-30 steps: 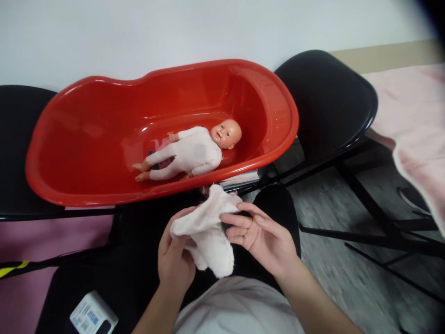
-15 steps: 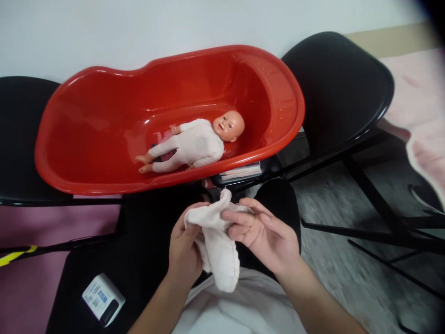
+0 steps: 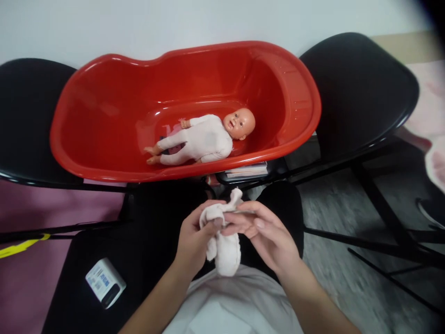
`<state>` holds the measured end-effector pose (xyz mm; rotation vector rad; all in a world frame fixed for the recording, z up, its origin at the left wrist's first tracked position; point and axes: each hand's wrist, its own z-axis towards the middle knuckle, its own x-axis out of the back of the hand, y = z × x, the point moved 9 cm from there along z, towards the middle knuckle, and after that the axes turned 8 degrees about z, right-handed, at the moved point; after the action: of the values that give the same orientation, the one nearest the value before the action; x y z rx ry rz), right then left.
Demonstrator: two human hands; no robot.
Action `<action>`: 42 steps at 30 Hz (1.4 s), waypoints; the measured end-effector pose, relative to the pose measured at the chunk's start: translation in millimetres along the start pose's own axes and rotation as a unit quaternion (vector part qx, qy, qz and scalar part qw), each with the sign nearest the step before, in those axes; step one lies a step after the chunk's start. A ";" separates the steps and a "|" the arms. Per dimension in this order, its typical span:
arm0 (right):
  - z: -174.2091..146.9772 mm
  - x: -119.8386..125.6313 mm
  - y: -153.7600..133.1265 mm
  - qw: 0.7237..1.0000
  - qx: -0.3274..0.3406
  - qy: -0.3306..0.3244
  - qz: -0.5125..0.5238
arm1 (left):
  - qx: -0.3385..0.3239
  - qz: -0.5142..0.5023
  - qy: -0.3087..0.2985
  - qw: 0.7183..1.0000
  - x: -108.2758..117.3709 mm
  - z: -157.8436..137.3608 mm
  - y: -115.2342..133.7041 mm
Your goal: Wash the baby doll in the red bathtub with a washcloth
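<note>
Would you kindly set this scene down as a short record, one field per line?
Left hand: gripping a crumpled white fabric piece
Right hand: fingers at the fabric's upper part; firmness of grip unclear
Container: glossy red plastic tub, beyond both hands
Contents: bald doll with a white cloth body, face up, head toward the picture's right
Lower left: small white box with a printed label, on a black surface

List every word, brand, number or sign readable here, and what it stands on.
No text can be read.
Box: blue and dark print, too small and blurred to read.
Doll: grey chest patch, no letters discernible.
Tub: pink and dark patch by the doll's legs, no letters discernible.
Cloth: no print visible.
</note>
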<state>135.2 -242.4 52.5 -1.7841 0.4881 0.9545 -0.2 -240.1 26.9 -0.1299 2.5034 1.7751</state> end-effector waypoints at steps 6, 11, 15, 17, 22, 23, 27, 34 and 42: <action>7.9 18.8 17.3 0.990 -0.011 0.040 -0.133 | -0.010 0.101 -0.073 0.992 10.9 10.4 -17.5; 11.7 37.2 38.8 0.953 -0.063 0.071 -0.289 | -0.007 0.192 -0.107 0.976 22.4 12.7 -46.9; 17.5 42.5 44.7 0.913 -0.071 0.064 -0.398 | -0.069 0.302 -0.132 0.941 18.3 8.5 -58.0; 20.4 44.5 47.3 0.905 -0.080 0.065 -0.413 | -0.123 0.361 -0.143 0.913 12.3 4.9 -58.5; 25.7 48.8 57.3 0.879 -0.097 0.066 -0.462 | -0.175 0.472 -0.103 0.858 12.5 6.4 -69.2; 26.3 50.6 60.0 0.874 -0.097 0.069 -0.472 | -0.182 0.486 -0.096 0.849 13.1 7.1 -71.3; 26.7 62.5 75.5 0.880 -0.110 0.077 -0.456 | -0.240 0.516 -0.067 0.820 12.7 4.1 -67.7; 25.8 66.6 86.8 0.914 -0.111 0.085 -0.381 | -0.287 0.493 0.003 0.821 17.3 -2.8 -46.1; 21.0 23.4 63.4 0.916 -0.091 0.005 -0.390 | -0.297 0.494 0.027 0.817 22.9 -1.2 -30.7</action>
<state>97.0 -246.7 -7.0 -1.9048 -0.3247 0.4268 -19.6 -252.0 -4.0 1.3322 2.0130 2.8458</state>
